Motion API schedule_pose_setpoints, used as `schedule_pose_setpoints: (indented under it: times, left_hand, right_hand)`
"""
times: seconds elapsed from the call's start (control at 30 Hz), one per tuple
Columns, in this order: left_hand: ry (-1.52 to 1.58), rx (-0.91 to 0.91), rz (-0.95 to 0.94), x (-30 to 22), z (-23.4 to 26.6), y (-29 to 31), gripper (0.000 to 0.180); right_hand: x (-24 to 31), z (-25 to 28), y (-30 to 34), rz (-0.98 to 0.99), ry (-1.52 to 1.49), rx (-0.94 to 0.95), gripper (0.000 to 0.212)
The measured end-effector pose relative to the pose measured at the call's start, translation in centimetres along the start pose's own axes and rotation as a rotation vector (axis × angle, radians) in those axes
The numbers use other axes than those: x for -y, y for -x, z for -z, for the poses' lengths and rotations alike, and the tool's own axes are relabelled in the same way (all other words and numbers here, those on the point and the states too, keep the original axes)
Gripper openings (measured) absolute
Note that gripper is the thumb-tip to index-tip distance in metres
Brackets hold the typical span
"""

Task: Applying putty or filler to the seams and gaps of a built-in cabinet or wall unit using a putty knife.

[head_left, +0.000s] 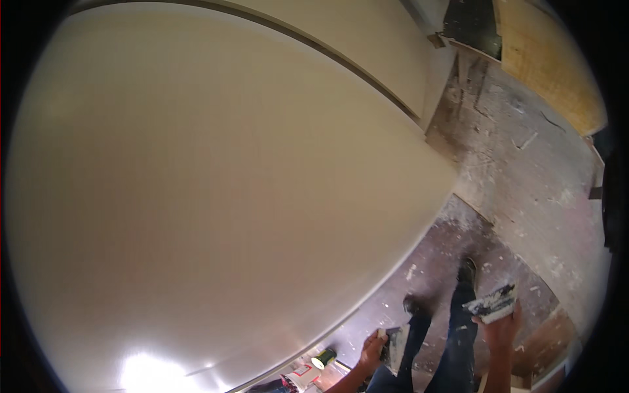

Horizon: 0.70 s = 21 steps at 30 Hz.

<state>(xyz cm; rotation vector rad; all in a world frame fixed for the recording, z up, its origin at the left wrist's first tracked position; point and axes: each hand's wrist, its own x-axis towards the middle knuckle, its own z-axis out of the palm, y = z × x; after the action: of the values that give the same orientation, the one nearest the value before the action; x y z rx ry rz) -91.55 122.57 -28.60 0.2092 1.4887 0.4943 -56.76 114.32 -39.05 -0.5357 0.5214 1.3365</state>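
Observation:
My left hand (372, 347) is closed round a putty knife (394, 348) with a wide, grey-white blade, held over my left leg. To the right, my right hand (502, 327) grips a plaster trowel (491, 304), long and flat, smeared white and black. Its exact shape is hard to make out under the smears. The two tools are apart, both held in the air above the floor. A large, smooth, pale panel (229, 196) fills the left and middle of the view; neither hand touches it.
The floor (524, 170) is stained and spattered white. By the panel's lower edge stand a dark can with a pale lid (324, 358) and a white container with red marking (301, 376). A yellowish wooden board (547, 65) is at the upper right. My legs (458, 334) are below.

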Motion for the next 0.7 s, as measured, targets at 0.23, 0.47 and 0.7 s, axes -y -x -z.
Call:
schedule_pose_setpoints:
  times: [0.23,0.47,0.7]
  left_hand:
    - [0.031,0.064,0.090,2.4,3.2,-1.7,0.017]
    - [0.045,0.105,0.118,0.0,2.9,-0.6,0.017]
    - [0.046,0.092,0.131,-0.7,2.0,-1.2,0.017]
  right_hand:
    - [-2.2,3.5,-1.1,0.102,-0.031,-0.134,0.056]
    - [-3.7,4.0,-1.5,0.125,-0.050,-0.088,0.053]
    - [-3.6,2.8,-1.3,0.162,-0.014,-0.136,0.051]
